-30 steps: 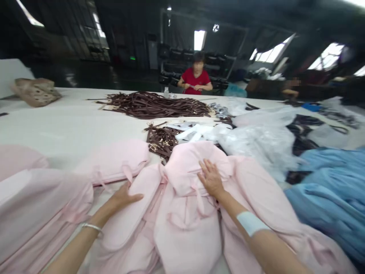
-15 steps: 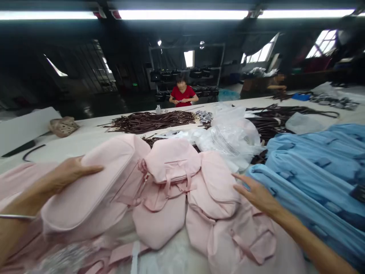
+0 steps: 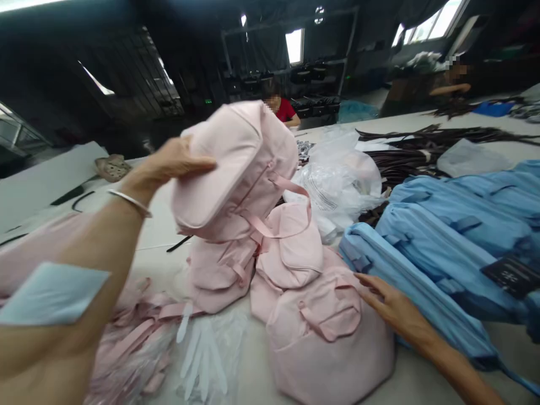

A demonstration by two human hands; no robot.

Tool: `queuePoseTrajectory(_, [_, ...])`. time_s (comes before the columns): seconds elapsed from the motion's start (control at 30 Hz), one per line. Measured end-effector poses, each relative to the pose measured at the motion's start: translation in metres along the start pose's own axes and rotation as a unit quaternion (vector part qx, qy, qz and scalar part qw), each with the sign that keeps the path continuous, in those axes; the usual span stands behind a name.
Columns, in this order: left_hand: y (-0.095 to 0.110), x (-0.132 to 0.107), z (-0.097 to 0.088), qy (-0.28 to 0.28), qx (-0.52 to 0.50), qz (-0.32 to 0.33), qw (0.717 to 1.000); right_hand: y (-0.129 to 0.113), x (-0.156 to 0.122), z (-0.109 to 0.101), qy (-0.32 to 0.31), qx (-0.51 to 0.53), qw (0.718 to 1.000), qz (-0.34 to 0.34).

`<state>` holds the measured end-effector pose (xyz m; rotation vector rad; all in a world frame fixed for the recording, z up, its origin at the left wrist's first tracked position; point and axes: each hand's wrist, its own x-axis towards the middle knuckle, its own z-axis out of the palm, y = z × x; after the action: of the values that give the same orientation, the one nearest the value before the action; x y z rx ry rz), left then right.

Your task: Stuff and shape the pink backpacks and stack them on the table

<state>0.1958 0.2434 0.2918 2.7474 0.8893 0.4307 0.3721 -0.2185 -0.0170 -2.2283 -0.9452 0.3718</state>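
Pink bag [image 3: 230, 169] raised higher, boxy, strapped, left hand [image 3: 172, 160] gripping it, right hand [image 3: 399, 309] spread

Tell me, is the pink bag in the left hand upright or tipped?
Tipped: the pink bag is aslant in the left hand, its long edge sloping.

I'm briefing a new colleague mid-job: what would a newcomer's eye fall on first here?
First, the pink bag held up in the left hand, left of centre, with other pink bags lying below and beside it. Next, the bright blue bags lying side by side along the right. Between those colours, the right hand reaches to the edge of the nearest pink bag, low and right of centre.
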Motion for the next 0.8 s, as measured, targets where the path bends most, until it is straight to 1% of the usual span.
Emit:
queuePoseTrajectory(0.03, [0.008, 0.003, 0.037, -0.054, 0.030, -0.014, 0.998, 0.002, 0.004, 0.008, -0.010, -0.007, 1.000, -0.021])
queuePoseTrajectory(0.07, [0.014, 0.004, 0.076, -0.063, 0.046, -0.034, 0.996, 0.006, 0.008, 0.016, -0.014, -0.018, 0.999, -0.039])
queuePoseTrajectory(0.13, [0.021, -0.004, 0.150, -0.050, 0.061, -0.056, 0.995, 0.017, 0.015, 0.034, -0.008, -0.059, 0.996, -0.068])
queuePoseTrajectory(0.17, [0.022, -0.009, 0.181, -0.043, 0.061, -0.063, 0.995, 0.023, 0.018, 0.043, -0.004, -0.087, 0.993, -0.079])
queuePoseTrajectory(0.2, [0.022, -0.015, 0.205, -0.033, 0.061, -0.071, 0.995, 0.027, 0.021, 0.049, -0.004, -0.115, 0.989, -0.089])
queuePoseTrajectory(0.23, [0.021, -0.021, 0.222, -0.020, 0.061, -0.077, 0.995, 0.029, 0.025, 0.054, -0.009, -0.141, 0.985, -0.095])
queuePoseTrajectory(0.27, [0.018, -0.026, 0.232, 0.002, 0.054, -0.076, 0.996, 0.030, 0.030, 0.057, -0.020, -0.166, 0.981, -0.098])
queuePoseTrajectory(0.3, [0.015, -0.031, 0.237, 0.031, 0.038, -0.065, 0.997, 0.029, 0.034, 0.057, -0.035, -0.187, 0.977, -0.098])
queuePoseTrajectory(0.37, [0.008, -0.044, 0.233, 0.087, -0.007, -0.022, 0.996, 0.023, 0.045, 0.054, -0.070, -0.215, 0.969, -0.098])
queuePoseTrajectory(0.4, [0.005, -0.054, 0.230, 0.103, -0.031, 0.004, 0.994, 0.019, 0.050, 0.051, -0.088, -0.222, 0.966, -0.102])
queuePoseTrajectory(0.43, [0.005, -0.067, 0.226, 0.101, -0.058, 0.023, 0.993, 0.016, 0.054, 0.048, -0.105, -0.225, 0.963, -0.109])
queuePoseTrajectory(0.47, [0.005, -0.084, 0.225, 0.071, -0.090, 0.032, 0.993, 0.013, 0.057, 0.044, -0.120, -0.223, 0.960, -0.119])
queuePoseTrajectory(0.5, [0.008, -0.103, 0.226, 0.023, -0.123, 0.034, 0.992, 0.011, 0.059, 0.041, -0.135, -0.219, 0.957, -0.131])
queuePoseTrajectory(0.57, [0.016, -0.147, 0.233, -0.093, -0.192, 0.028, 0.977, 0.005, 0.056, 0.035, -0.157, -0.194, 0.955, -0.159])
queuePoseTrajectory(0.6, [0.022, -0.170, 0.238, -0.143, -0.214, 0.025, 0.966, 0.002, 0.051, 0.031, -0.152, -0.171, 0.958, -0.176])
queuePoseTrajectory(0.67, [0.033, -0.213, 0.244, -0.212, -0.236, 0.015, 0.948, -0.009, 0.034, 0.023, -0.107, -0.114, 0.965, -0.211])
queuePoseTrajectory(0.7, [0.038, -0.231, 0.244, -0.230, -0.246, 0.011, 0.942, -0.017, 0.023, 0.018, -0.069, -0.086, 0.966, -0.235])
queuePoseTrajectory(0.73, [0.042, -0.247, 0.241, -0.244, -0.260, 0.006, 0.934, -0.027, 0.011, 0.013, -0.025, -0.063, 0.963, -0.262])
queuePoseTrajectory(0.8, [0.047, -0.273, 0.227, -0.250, -0.289, -0.001, 0.924, -0.051, -0.015, 0.002, 0.059, -0.038, 0.946, -0.315])
